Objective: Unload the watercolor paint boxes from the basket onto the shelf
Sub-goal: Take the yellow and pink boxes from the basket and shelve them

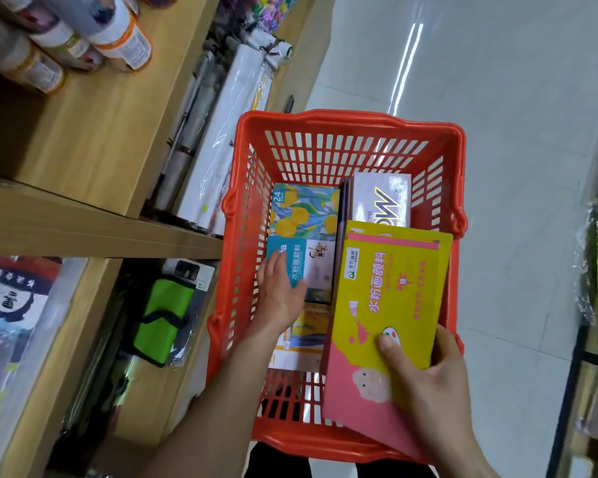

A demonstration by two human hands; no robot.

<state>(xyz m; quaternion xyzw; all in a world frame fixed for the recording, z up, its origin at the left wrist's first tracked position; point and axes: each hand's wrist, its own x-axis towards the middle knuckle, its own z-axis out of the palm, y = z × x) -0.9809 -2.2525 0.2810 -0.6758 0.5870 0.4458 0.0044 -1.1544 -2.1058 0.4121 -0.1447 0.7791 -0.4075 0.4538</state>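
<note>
A shop aisle: wooden shelf [94, 232] on the left, grey floor [518, 167], red basket [353, 129] between. The right hand [432, 377] holds a yellow-and-pink paint box [390, 305] in a thumb-on-top grip, tilted over the basket's right side, long axis running away from the person. The left hand [278, 294] lies flat and open on a blue lemon-print box [304, 219] inside.

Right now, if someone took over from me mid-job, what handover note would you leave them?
Right hand: gripping the yellow-and-pink paint box, tilted up over the red basket.
Left hand: flat on the lemon-print box lying in the basket, not gripping.
Also in the basket: a white box and another box under the left wrist.
Done: no box seen shelved.
Left: all four boxes onto the wooden shelf.
</note>
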